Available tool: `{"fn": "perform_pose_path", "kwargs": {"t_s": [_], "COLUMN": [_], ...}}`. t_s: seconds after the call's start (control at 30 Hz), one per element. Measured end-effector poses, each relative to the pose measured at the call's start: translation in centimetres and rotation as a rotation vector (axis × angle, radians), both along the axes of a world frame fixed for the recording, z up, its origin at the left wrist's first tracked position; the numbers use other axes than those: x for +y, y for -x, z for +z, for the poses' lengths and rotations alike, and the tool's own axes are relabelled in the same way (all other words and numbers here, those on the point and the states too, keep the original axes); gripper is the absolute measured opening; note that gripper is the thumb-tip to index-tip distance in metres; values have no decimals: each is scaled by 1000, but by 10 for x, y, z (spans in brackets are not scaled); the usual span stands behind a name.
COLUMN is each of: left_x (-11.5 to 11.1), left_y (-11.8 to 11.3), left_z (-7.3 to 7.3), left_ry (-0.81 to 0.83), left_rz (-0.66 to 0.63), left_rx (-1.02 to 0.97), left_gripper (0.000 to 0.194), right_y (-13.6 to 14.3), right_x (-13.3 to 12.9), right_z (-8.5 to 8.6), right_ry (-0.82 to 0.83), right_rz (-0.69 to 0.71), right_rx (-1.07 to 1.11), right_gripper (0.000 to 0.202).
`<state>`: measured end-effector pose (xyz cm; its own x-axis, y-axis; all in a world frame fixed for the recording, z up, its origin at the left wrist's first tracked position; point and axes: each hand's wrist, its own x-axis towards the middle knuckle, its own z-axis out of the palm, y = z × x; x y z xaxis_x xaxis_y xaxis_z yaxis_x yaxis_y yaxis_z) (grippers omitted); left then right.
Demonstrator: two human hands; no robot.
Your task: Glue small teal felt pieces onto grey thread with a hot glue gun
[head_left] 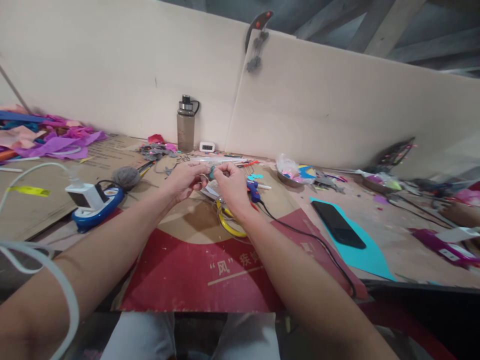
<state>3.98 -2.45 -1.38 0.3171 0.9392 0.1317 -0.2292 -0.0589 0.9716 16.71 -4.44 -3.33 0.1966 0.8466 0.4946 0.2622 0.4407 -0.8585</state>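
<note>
My left hand (186,181) and my right hand (231,189) meet above the cardboard, fingertips pinched together. Between them is a small teal-grey piece (212,173), too small and partly covered to name. Just right of my right hand lies a blue glue gun (253,191) with a black cord. Below that hand, a yellow curved handle (234,230) rests on the red and tan cardboard sheet (176,272). Thin tools and scraps lie behind my fingers, partly hidden by them.
At left stand a blue power strip (98,210) with a white charger and a grey yarn ball (126,177). A bottle (186,125) stands by the partition. To the right are a black phone (338,223) on turquoise sheet and a bowl (290,179). Another person's hand (465,212) shows far right.
</note>
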Motion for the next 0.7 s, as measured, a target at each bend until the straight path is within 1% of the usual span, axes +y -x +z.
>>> {"fn": "perform_pose_path", "kwargs": {"t_s": [0.07,0.13,0.27,0.33,0.4,0.47,0.53,0.63,0.7], "left_x": [0,0,1,1,0,0,-1,-2,-1], "left_y": [0,-1,-1,-2,-3,-3,-4,-5,-5], "left_z": [0,-2,-8,-9,-9,-8,-6,-6,-7], "left_ry": [8,-27,-204,-245,-209,-140,-88,-80,-100], "left_rz": [1,7,98,104,49,-18,-44,-1,35], "left_rx": [31,67,152,150,98,32,-12,-16,-1], "left_gripper": [9,9,8,8,9,11,13,15,13], "right_y": [0,0,1,1,-1,-3,-4,-4,-3], "right_x": [1,2,5,7,8,9,9,8,6], "right_z": [-1,-2,-4,-5,-5,-4,-4,-4,-3], "right_ry": [14,31,78,98,106,109,112,107,84], "right_rz": [-4,-1,29,63,85,77,66,90,97], "right_rx": [-2,4,104,175,218,229,221,207,176], "right_gripper": [13,13,12,12,11,10,9,11,11]}}
